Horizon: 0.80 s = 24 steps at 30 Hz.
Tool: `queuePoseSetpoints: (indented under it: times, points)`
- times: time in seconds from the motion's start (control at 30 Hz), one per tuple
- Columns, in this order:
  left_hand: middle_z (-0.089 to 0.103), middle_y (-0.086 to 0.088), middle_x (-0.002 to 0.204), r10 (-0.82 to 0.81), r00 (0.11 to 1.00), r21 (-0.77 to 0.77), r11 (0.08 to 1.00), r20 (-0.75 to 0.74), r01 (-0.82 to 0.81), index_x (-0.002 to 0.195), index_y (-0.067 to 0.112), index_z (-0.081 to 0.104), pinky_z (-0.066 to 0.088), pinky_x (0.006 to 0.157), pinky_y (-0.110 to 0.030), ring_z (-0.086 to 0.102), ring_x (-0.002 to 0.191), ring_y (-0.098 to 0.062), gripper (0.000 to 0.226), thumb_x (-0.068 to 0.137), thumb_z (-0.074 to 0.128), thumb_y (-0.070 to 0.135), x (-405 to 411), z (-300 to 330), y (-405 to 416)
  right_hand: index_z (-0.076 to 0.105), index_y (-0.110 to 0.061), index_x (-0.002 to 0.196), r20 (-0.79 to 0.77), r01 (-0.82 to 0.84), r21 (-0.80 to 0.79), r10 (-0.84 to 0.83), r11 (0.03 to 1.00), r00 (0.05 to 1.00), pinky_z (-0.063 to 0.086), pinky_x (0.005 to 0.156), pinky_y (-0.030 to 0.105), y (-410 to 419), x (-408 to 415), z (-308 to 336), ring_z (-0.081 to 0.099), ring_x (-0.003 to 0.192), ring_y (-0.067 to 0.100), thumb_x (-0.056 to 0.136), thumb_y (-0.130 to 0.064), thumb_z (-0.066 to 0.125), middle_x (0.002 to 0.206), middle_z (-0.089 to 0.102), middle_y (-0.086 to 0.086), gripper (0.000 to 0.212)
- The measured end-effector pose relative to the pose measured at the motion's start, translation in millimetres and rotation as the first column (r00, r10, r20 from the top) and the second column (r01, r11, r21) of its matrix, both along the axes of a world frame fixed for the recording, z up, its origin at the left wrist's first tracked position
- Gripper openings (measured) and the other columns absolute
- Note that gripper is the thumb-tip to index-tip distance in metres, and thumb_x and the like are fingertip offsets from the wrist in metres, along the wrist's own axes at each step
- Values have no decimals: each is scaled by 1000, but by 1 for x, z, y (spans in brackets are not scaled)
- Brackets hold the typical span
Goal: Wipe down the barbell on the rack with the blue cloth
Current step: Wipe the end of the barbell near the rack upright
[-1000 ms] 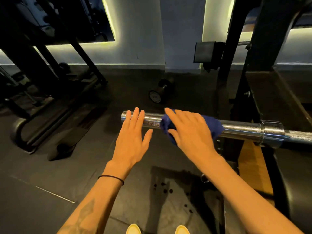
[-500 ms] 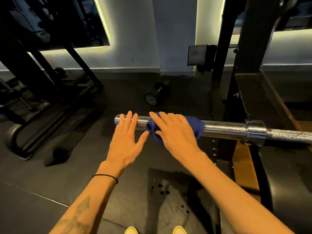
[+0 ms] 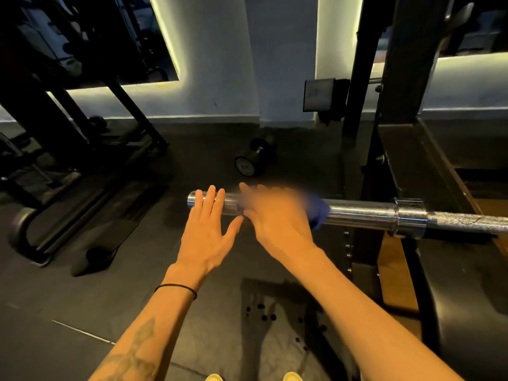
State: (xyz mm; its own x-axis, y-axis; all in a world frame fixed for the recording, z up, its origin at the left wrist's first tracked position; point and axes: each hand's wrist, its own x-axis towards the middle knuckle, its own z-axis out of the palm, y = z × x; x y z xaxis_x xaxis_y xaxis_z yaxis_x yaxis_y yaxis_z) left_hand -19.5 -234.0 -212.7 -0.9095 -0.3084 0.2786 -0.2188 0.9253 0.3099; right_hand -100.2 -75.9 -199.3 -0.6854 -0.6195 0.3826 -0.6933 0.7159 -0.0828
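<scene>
A chrome barbell (image 3: 365,214) lies across the rack, its free sleeve end pointing left. My right hand (image 3: 275,218), blurred by motion, lies flat over the blue cloth (image 3: 319,213) and presses it onto the sleeve; only the cloth's right part shows beside the hand. Just left of it, my left hand (image 3: 206,229) is held flat with straight fingers, the fingertips resting over the sleeve near its end. It holds nothing.
The black rack upright (image 3: 395,105) and frame stand at the right. A black dumbbell (image 3: 248,160) lies on the dark floor beyond the bar. Another machine's frame (image 3: 82,149) fills the left. My yellow shoes (image 3: 292,376) show at the bottom edge.
My right hand and the cloth have slid left along the sleeve toward my left hand, and the hand now blurs with motion. The left hand has kept its place near the sleeve's end.
</scene>
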Motion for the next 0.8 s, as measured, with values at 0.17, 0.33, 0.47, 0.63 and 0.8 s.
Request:
queuePoseSetpoints:
  times: [0.17, 0.33, 0.47, 0.63, 0.8]
  points:
    - [3, 0, 169, -4, 1000, -19, 1000, -26, 4, 161, 20, 11, 8, 126, -42, -9, 155, -20, 82, 96, 36, 63, 2, -2, 0, 32, -14, 156, -41, 123, -147, -131, 981, 991, 42, 106, 46, 66, -8, -6, 58, 115, 28, 99, -41, 53, 130, 62, 6, 67]
    - [7, -2, 168, 5, 999, -48, 999, -46, -7, 160, 15, 15, 7, 125, -39, -7, 155, -24, 85, 94, 32, 65, -1, -6, 0, 31, -24, 156, -61, 197, -76, -202, 977, 977, 33, 104, 51, 13, -2, -7, 56, 113, 30, 105, -42, 33, 126, 62, 4, 55]
    - [11, -9, 167, -11, 1000, -85, 996, 9, 12, 159, 11, 18, 13, 126, -46, -1, 155, -30, 88, 86, 47, 51, -3, -3, -5, 19, -28, 159, -31, 56, 11, -56, 998, 998, 33, 105, 51, -24, -3, -5, 52, 122, 32, 106, -45, 33, 140, 53, 6, 58]
    - [6, -11, 168, -4, 998, -129, 992, 55, 11, 161, 12, 14, 17, 125, -50, 0, 155, -34, 96, 85, 69, 32, 0, -2, -4, 28, -21, 155, -64, 8, -2, -8, 1000, 998, 42, 92, 43, 28, -5, 0, 55, 107, 27, 102, -46, 45, 131, 56, 5, 62]
    - [6, -10, 168, -4, 1000, -108, 994, 20, 6, 161, 12, 14, 18, 124, -51, -2, 155, -34, 96, 84, 69, 29, 2, -6, -3, 44, -16, 148, -17, 211, -157, -216, 965, 976, 42, 100, 46, 76, -4, -2, 57, 111, 26, 101, -43, 49, 127, 61, 3, 55]
